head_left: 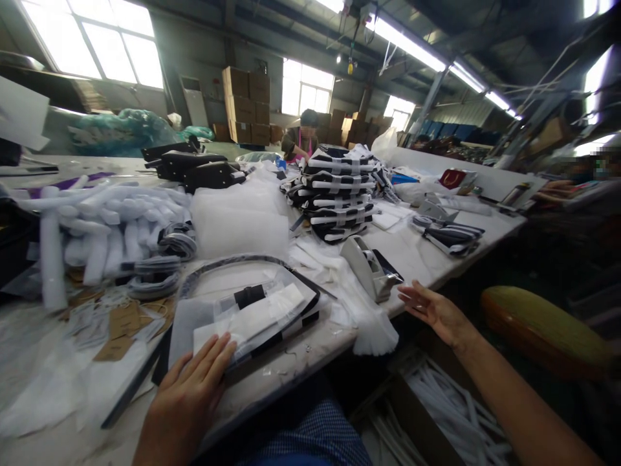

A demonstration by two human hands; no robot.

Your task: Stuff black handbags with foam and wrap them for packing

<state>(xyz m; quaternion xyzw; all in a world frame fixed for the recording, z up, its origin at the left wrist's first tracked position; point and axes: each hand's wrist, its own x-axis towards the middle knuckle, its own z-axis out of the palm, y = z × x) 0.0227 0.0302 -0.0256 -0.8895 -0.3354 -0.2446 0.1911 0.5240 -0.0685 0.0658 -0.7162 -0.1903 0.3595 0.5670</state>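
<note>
My left hand (196, 382) lies flat with fingers stretched over white wrapping (262, 317) on a black handbag (310, 299). The bag lies on the table, its curved handle (233, 259) arching toward the far side. A black piece shows through the clear film on it. My right hand (431, 310) hovers off the table's front edge, fingers apart, with nothing in it. Just beyond those fingertips stands a grey tape dispenser (366, 268). White foam sheet (363, 317) hangs over the edge between the bag and the dispenser.
Stacked wrapped bags (339, 194) rise at the back centre, beside foam sheets (240, 223). White foam rolls (107, 226), coiled straps (155, 275) and brown tags (119, 330) lie left. Below the edge is a box of white strips (451, 401). A person (301, 139) sits across; a stool (543, 330) stands right.
</note>
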